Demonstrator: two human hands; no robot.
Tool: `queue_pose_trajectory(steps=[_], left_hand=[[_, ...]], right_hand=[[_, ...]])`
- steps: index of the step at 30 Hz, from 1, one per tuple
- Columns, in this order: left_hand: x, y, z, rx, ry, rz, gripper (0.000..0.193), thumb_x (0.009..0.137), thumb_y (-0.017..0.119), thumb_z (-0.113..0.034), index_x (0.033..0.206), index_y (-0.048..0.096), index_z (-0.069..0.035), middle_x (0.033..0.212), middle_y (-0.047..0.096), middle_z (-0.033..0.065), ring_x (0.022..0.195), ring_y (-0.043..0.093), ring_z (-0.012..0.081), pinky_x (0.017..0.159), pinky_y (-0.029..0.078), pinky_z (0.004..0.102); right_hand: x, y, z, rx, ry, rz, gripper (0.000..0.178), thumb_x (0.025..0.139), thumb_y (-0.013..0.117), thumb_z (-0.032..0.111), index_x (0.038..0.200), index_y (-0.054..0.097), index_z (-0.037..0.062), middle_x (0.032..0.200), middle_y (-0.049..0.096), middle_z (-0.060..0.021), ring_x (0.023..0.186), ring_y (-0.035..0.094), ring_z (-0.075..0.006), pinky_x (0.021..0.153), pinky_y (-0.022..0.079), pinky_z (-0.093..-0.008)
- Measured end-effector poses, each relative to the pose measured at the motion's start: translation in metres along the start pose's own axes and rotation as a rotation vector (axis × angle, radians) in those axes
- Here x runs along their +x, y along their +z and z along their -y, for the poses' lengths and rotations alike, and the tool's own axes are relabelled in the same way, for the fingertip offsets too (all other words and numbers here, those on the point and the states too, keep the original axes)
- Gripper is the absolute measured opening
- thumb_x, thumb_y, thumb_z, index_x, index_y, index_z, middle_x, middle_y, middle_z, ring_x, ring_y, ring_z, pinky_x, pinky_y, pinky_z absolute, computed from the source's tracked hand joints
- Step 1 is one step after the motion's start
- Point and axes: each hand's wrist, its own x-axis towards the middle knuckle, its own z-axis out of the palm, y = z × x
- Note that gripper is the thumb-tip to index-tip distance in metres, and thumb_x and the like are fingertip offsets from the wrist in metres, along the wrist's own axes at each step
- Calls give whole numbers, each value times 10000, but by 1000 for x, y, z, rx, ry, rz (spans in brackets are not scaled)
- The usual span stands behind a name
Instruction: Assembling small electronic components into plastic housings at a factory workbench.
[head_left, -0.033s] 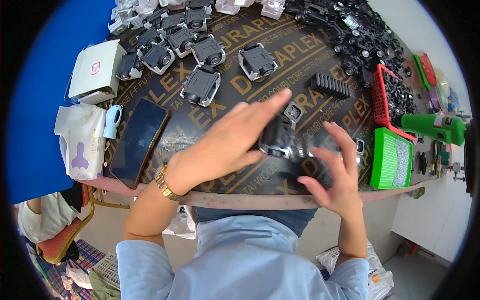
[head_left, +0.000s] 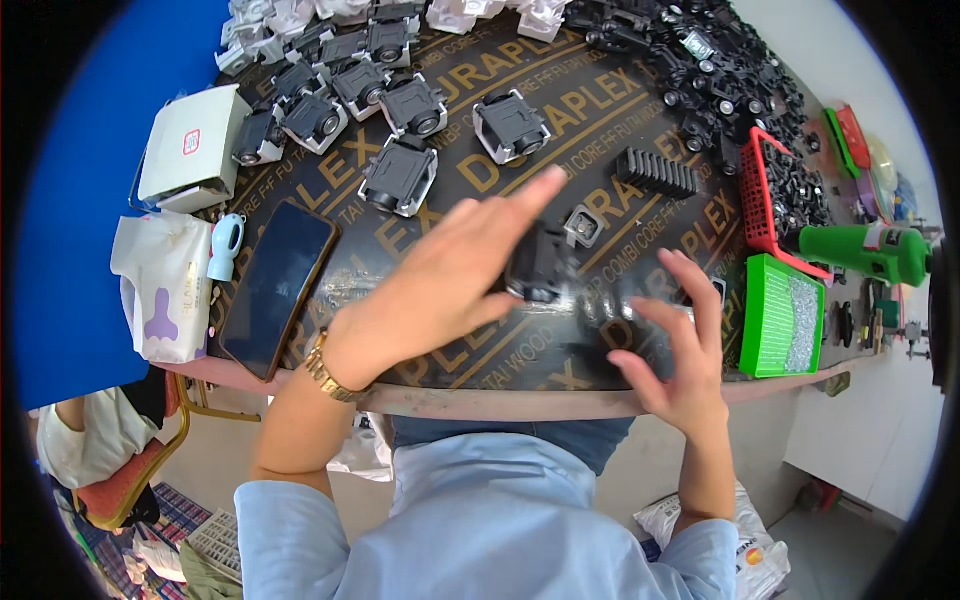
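Observation:
My left hand (head_left: 430, 270), with a gold watch on its wrist, is closed on a small black plastic part (head_left: 538, 265) over the middle of the table. Its index finger reaches past the part. Motion blurs the part, so its details are unclear. My right hand (head_left: 675, 345) hovers to the right with fingers spread and nothing visible in them. Just beyond the held part lies a small square piece with a silver frame (head_left: 582, 227). A black ribbed block (head_left: 655, 172) sits farther back. The nearest assembled black-and-white unit (head_left: 398, 178) lies beyond my left hand.
A phone (head_left: 280, 285), a tissue pack (head_left: 165, 285) and a white box (head_left: 190, 145) lie left. Black parts (head_left: 720, 80) are heaped at the far right. A red basket (head_left: 757, 190), a green tray of screws (head_left: 765, 315) and a green power screwdriver (head_left: 865, 252) stand right.
My left hand and the black part have shifted slightly left and away from me. My right hand has moved slightly right, its fingers still spread.

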Motion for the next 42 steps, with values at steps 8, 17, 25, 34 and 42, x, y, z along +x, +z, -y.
queue_pose_trajectory(steps=[8, 17, 25, 34, 42], left_hand=[[-3, -20, 9, 349, -201, -249, 885, 704, 807, 7, 1447, 335, -79, 1235, 570, 214, 1131, 568, 401, 948, 472, 437], [30, -38, 35, 560, -417, -356, 945, 758, 819, -105, 1480, 211, -87, 930, 656, 265, 898, 651, 460, 744, 521, 501], [33, -60, -21, 731, -226, -208, 907, 746, 825, -128, 1518, 349, -109, 1082, 561, 164, 964, 597, 378, 827, 504, 439], [127, -108, 90, 935, -115, -112, 360, 863, 715, -204, 1156, 624, -15, 1103, 618, 212, 1068, 569, 416, 926, 491, 483], [173, -103, 107, 651, -308, 13, 589, 869, 728, -327, 1359, 531, -66, 1342, 496, 289, 1203, 548, 440, 1033, 460, 436]], right_hand=[[-52, -11, -17, -125, 205, -115, 313, 766, 766, 28, 1052, 642, -2, 1367, 508, -222, 1245, 510, -413, 1038, 429, -467], [-71, 10, -22, -119, 60, -191, 323, 733, 774, 35, 1032, 653, 16, 1248, 587, -188, 1192, 540, -418, 1016, 423, -535], [-56, 7, -21, 18, -4, -180, 404, 718, 790, 36, 1096, 649, 25, 1109, 610, -144, 957, 579, -331, 834, 481, -419], [37, 29, -28, -23, -66, 140, 451, 805, 738, 98, 1226, 582, 55, 1149, 535, -124, 1017, 553, -328, 848, 497, -399], [5, 16, -37, 44, -82, 144, 472, 815, 718, 74, 1259, 560, 65, 1272, 512, -169, 1101, 530, -364, 903, 477, -459]])
